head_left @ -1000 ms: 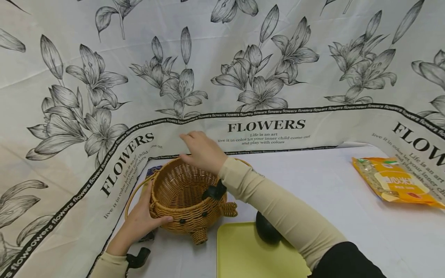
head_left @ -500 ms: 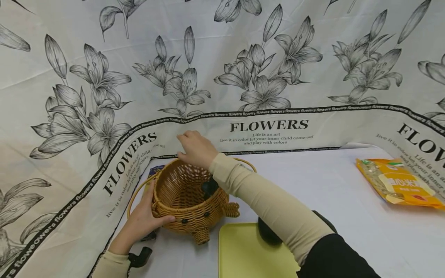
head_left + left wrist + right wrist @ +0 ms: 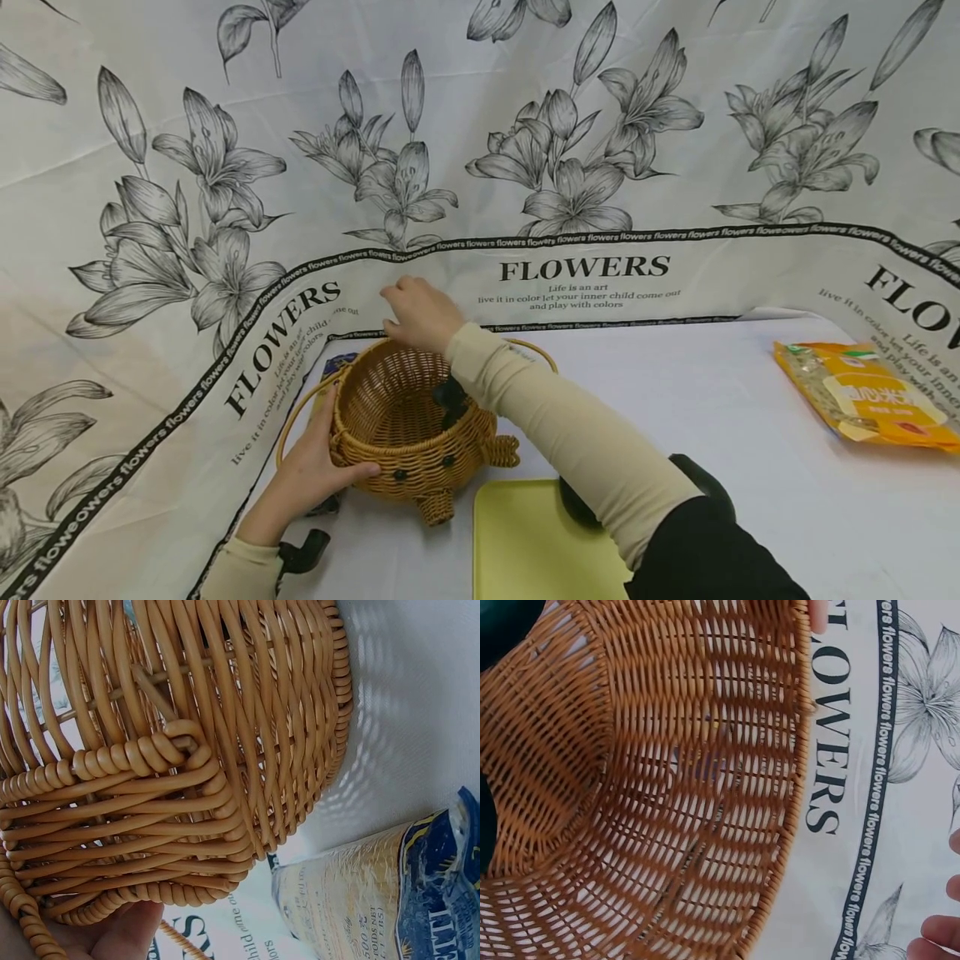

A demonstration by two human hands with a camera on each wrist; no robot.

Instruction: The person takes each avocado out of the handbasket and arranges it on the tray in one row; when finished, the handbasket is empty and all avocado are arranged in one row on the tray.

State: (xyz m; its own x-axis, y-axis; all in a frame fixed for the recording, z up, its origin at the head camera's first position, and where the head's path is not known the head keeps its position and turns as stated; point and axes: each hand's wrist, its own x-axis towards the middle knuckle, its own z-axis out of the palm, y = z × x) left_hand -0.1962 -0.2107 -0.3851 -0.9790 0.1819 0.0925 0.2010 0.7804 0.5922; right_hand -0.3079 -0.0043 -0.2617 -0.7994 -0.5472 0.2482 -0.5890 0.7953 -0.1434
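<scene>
A brown wicker basket (image 3: 442, 450), shaped like an animal with two black dot eyes and stubby feet, stands with its mouth tipped toward the head camera. My left hand (image 3: 311, 462) grips its left side, thumb along the front and fingers behind the side. My right hand (image 3: 420, 312) is over the far rim, thumb apart from loosely bent fingers, with nothing held. Its fingertips (image 3: 937, 941) show beyond the rim in the right wrist view. Inside, the basket (image 3: 667, 780) shows bare weave. The left wrist view shows a pasta bag (image 3: 375, 892) beside the basket.
A light green tray (image 3: 532, 542) lies in front of the basket, with a rounded black object (image 3: 577, 504) at it, partly behind my right sleeve. An orange food bag (image 3: 873, 396) lies at the right. Flower-printed cloth (image 3: 570, 167) hangs around the white table (image 3: 660, 383).
My right hand has shifted slightly left over the basket's far rim, its forearm swinging left too. The left hand keeps its grip. The whole view has drifted a little.
</scene>
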